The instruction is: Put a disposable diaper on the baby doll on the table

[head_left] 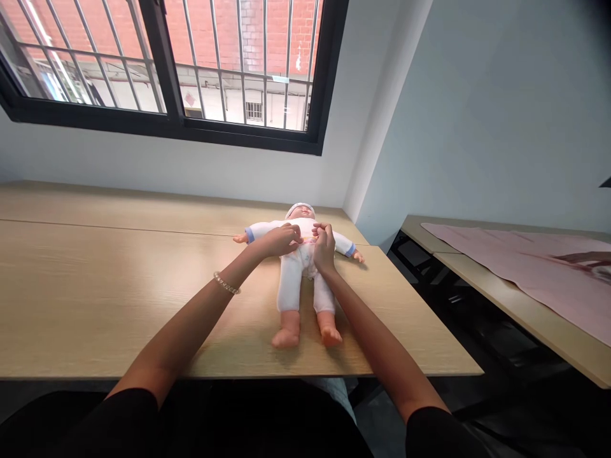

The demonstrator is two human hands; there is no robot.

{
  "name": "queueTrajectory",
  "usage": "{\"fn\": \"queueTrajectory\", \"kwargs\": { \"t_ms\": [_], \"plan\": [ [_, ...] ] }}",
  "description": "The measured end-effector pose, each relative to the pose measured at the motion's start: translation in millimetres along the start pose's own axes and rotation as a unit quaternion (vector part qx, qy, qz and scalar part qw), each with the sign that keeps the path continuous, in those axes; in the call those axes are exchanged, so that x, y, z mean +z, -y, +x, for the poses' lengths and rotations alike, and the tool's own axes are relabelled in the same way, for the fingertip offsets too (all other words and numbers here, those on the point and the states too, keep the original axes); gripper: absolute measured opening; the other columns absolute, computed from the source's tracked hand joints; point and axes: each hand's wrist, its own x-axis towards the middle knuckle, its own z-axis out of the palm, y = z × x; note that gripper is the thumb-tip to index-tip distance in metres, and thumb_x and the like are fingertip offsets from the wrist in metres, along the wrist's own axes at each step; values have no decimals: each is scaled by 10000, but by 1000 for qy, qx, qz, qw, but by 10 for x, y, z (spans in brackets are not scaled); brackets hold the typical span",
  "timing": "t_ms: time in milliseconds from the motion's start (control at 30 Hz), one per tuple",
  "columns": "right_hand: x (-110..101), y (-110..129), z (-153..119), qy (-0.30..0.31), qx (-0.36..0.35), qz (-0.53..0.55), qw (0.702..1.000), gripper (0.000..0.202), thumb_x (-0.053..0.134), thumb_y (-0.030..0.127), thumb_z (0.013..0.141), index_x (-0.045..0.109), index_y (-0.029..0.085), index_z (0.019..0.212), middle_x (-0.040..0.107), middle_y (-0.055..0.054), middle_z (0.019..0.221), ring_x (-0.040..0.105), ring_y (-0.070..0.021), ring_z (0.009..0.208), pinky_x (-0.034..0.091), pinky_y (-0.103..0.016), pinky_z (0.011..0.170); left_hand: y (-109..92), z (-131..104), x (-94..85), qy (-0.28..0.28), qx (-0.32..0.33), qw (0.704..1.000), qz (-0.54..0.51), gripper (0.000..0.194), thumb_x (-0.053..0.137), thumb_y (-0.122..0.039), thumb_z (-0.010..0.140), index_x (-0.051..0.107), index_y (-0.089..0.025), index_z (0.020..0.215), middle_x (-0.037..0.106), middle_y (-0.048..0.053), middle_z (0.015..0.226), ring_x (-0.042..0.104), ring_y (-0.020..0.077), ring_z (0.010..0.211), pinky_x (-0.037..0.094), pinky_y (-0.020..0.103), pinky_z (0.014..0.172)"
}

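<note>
The doll (294, 264) lies face up on the table (143, 280), its head toward the wall and its bare feet near the front edge, arms spread to either side. Both hands meet over its middle, where a pinkish band (308, 240) shows between the white top and the white trousers. The left hand (281, 240) reaches in from the left with its fingers bent and fairly close together; the right hand (324, 249) stands more upright on the other side, fingers curled in toward the left ones. The fingers are small and soft in this view, so I cannot tell whether either set pinches cloth or only rests on it. For work at the waist, this placing looks sound: one hand on each side lets the pull be shared, so the body is less likely to roll or slide. Light fingertips would serve best, with matched pressure left and right, as thin cloth could bunch or twist if one side leads. The wrists are best carried a little high, so that the bracelet (226, 284) on the left one does not catch and the forearms clear the legs.
</note>
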Motion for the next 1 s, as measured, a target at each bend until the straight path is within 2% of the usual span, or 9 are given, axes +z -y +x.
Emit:
{"fn": "queueTrajectory", "kwargs": {
  "t_ms": [100, 167, 233, 333, 433, 500, 633, 733, 1000],
  "plan": [
    [-2, -9, 6, -2, -5, 0, 1000, 251, 357, 348, 894, 561, 216, 955, 617, -51, 945, 577, -199, 910, 460, -334, 864, -72, -27, -24, 97, -19, 994, 36, 391, 416, -297, 1000, 659, -198, 1289, 472, 82, 1549, 369, 269, 1460, 327, 411, 1171],
    [-1, -9, 2, 1, -7, -4, 1000, 256, 353, 349, 896, 562, 214, 955, 621, -54, 962, 574, -198, 911, 462, -327, 847, -113, -41, 1, 145, -54, 988, 13, 547, 382, -442, 1019, 437, -220, 1516, 248, 76, 1663, 173, 266, 1550, 246, 449, 1223],
    [3, -4, -7, 4, -10, -9, 1000, 260, 348, 349, 899, 562, 214, 959, 622, -58, 986, 572, -196, 920, 465, -318, 832, -155, -50, 42, 171, -89, 981, -8, 720, 353, -571, 1003, 223, -207, 1611, 107, 95, 1686, 57, 287, 1566, 197, 513, 1234],
    [9, 14, -13, 5, -14, -12, 1000, 263, 342, 350, 905, 559, 212, 965, 623, -60, 997, 574, -194, 931, 465, -313, 840, -202, -54, 76, 177, -113, 977, -22, 822, 306, -660, 981, 122, -191, 1631, 29, 106, 1687, -17, 315, 1563, 122, 587, 1233],
    [-8, 32, 23, -2, -11, -14, 1000, 259, 342, 351, 906, 557, 213, 950, 624, -67, 1020, 576, -197, 935, 461, -316, 857, -184, -46, 45, 161, -110, 980, -46, 790, 306, -660, 984, 220, -185, 1609, 113, 136, 1682, 49, 341, 1560, 127, 622, 1216],
    [-45, 25, 82, -16, -4, -32, 999, 263, 333, 347, 909, 560, 214, 914, 627, -74, 1031, 575, -204, 944, 451, -327, 884, -128, -34, 3, 111, -82, 988, -70, 639, 349, -578, 1007, 411, -198, 1518, 329, 151, 1623, 207, 339, 1536, 227, 597, 1189],
    [-164, -73, 237, -6, 7, -118, 993, 248, 390, 328, 894, 595, 206, 828, 646, -93, 1052, 573, -231, 1003, 410, -360, 958, 25, -12, -46, -48, -58, 993, -91, 348, 403, -365, 1010, 680, -175, 1102, 722, 134, 1137, 642, 275, 1128, 483, 397, 942],
    [-241, -181, 311, 56, -14, -164, 985, 236, 416, 314, 894, 598, 201, 795, 663, -96, 1010, 578, -232, 982, 414, -353, 944, 114, -10, -10, -123, -81, 984, -100, 221, 505, -283, 942, 691, -167, 974, 733, 101, 991, 678, 231, 909, 503, 331, 803],
    [-299, -291, 329, 131, -155, -265, 943, 348, 487, 515, 943, 581, 209, 807, 613, -66, 875, 536, -230, 851, 412, -356, 841, 171, 25, 178, -85, -130, 973, -173, 191, 661, -324, 809, 686, -150, 884, 717, 93, 984, 667, 232, 901, 509, 311, 760]
  ]
}}
